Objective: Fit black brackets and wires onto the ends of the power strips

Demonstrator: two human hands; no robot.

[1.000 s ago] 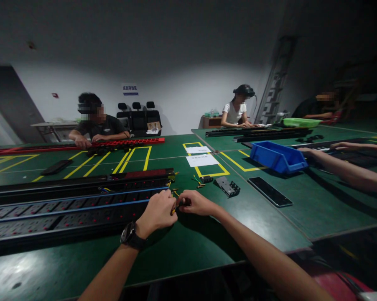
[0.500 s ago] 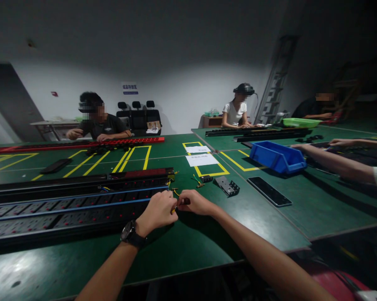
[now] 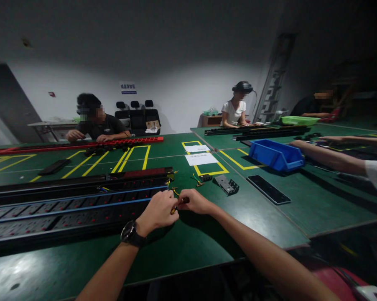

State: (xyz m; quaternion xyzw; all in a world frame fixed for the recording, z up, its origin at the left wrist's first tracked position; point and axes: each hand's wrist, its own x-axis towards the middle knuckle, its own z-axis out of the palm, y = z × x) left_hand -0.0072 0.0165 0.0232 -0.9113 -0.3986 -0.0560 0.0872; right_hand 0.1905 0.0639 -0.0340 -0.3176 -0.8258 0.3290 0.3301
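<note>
My left hand (image 3: 159, 211), with a black watch at the wrist, is curled in a pinch at the right end of a long black power strip (image 3: 66, 207) with red switches and blue wires. My right hand (image 3: 194, 201) meets it, fingers closed on a small black part with a yellow wire (image 3: 175, 207) between the two hands. What the left fingers grip is hidden. Loose yellow-green wires (image 3: 197, 180) and a metal bracket (image 3: 227, 185) lie just beyond on the green table (image 3: 191, 242).
A blue bin (image 3: 275, 155), a black phone (image 3: 268, 189) and white papers (image 3: 201, 159) lie to the right and ahead. A neighbour's arms (image 3: 329, 159) reach in from the right. Other people sit across, one behind a red strip (image 3: 82, 145).
My hands have stayed together at the strip's end with only slight finger movement. The neighbour's arms at the right have shifted a little, and the view has drifted slightly.
</note>
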